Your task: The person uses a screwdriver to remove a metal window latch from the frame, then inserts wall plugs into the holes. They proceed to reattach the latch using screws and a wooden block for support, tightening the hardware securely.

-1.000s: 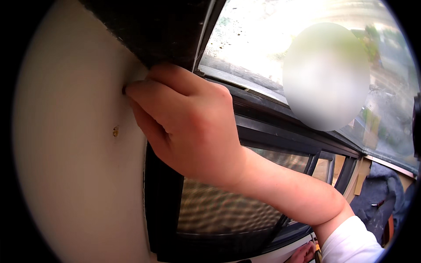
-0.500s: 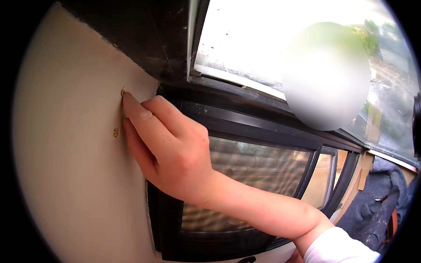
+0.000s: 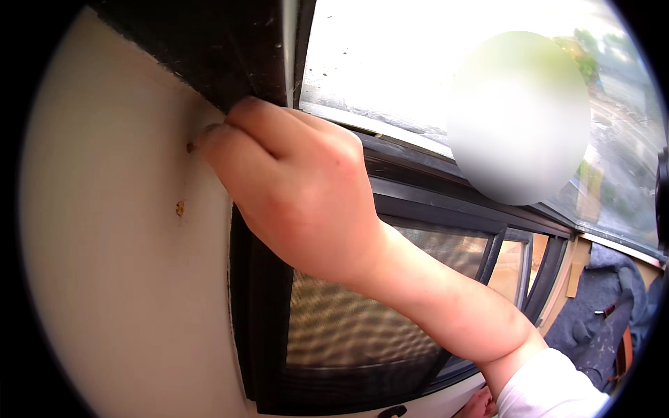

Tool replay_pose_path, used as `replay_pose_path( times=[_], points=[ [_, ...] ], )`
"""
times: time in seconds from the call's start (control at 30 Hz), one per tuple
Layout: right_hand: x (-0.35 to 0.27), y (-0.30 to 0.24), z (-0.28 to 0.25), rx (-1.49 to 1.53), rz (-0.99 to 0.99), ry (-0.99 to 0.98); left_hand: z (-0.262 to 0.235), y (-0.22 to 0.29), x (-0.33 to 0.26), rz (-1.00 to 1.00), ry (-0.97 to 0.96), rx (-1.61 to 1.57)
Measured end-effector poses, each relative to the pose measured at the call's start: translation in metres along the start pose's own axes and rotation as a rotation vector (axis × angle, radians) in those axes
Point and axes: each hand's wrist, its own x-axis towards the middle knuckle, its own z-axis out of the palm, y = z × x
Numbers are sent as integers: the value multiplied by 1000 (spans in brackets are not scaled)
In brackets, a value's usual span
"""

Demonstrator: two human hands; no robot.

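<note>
My right hand [image 3: 300, 188] was pinched at the fingertips on a small brass screw [image 3: 189, 147] in the cream wall [image 3: 104, 265], beside the black window frame [image 3: 258, 334]. It looked tiny, hard and slippery; I judged only its head grippable.

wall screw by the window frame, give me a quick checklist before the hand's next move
1. Fingertips on the upper brass screw: ok, the right hand pinches at it against the cream wall.
2. Screw seated or loose: cannot tell, fingers cover most of it.
3. Lower brass screw free of the hand: ok, it sits apart below.
4. Hand off the black window frame: not ok, the wrist crosses in front of it.
5. Left hand: cannot tell, not in view.
</note>
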Motion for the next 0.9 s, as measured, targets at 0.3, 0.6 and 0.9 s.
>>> replay_pose_path(
  times=[0.3, 0.6, 0.9],
  points=[
    [9, -11, -4, 291, 447, -253, -6, -11, 2, 28, 39, 9],
    [3, -18, 5, 410, 563, -108, -25, -13, 5, -7, 60, -44],
    [-4, -7, 6, 141, 263, -40, 13, 24, -20, 834, 37, 1403]
  ],
)
